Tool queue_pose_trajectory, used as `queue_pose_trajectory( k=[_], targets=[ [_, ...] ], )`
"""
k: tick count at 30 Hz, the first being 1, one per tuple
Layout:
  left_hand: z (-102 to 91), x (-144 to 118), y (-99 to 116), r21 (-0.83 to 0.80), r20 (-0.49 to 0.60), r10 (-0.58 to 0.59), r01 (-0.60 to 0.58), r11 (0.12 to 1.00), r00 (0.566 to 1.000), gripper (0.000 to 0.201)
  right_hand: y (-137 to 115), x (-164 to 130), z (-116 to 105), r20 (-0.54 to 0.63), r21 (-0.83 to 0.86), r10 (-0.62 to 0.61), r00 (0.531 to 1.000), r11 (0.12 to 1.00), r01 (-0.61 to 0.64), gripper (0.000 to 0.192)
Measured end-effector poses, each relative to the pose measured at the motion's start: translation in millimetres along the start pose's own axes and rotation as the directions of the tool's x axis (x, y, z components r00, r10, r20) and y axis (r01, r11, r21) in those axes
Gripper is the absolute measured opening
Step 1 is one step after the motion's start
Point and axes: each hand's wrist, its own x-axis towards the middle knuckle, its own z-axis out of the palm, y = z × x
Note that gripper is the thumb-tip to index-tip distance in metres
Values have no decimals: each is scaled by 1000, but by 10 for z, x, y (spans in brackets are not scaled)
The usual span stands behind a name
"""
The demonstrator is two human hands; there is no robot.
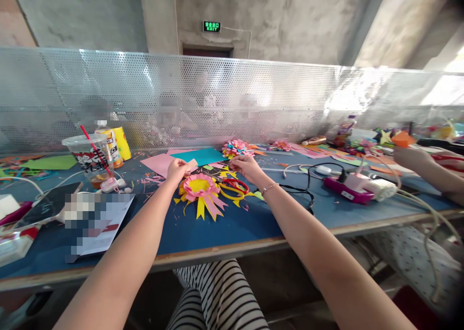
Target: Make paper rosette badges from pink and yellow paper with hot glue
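My left hand pinches a small pale paper piece above the blue table. My right hand reaches out beside it, its fingers closed near a thin strip of paper; I cannot tell whether it grips anything. Just below both hands lies a pink and yellow paper rosette with ribbon tails. Red-handled scissors rest next to the rosette, under my right hand.
A plastic cup with a red straw, a bottle and a yellow box stand at the left. Pink and teal sheets lie behind my hands. A paper flower, cables and a pink power strip lie right. Another person's hand holds orange paper.
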Motion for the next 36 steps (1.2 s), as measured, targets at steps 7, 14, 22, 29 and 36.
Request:
queue_pose_trajectory(
  k=[7, 14, 22, 29, 36],
  targets=[
    [7, -2, -2, 0, 0, -5, 5, 1000, 1000, 22, -36, -19, -7, 4, 0, 34, 999, 999, -34, 32],
    [9, -13, 19, -3, 0, -4, 4, 1000, 1000, 22, -16, -17, -12, 24, 36, -19, 1000, 999, 18, 28],
    [-49, 8, 10, -29, -25, 3, -3, 1000, 1000, 21, -18, -10, -17, 4, 67, 28, 1000, 997, -28, 16],
    [-49, 24, -12, -25, -9, 21, -22, 999, 1000, 21, -36, -16, -18, -17, 80, 17, 1000, 997, -15, 21],
    [-50, 46, -41, -24, 0, 37, -37, 999, 999, 22, -47, -20, -22, -19, 77, -9, 1000, 997, 11, 25]
  ],
)
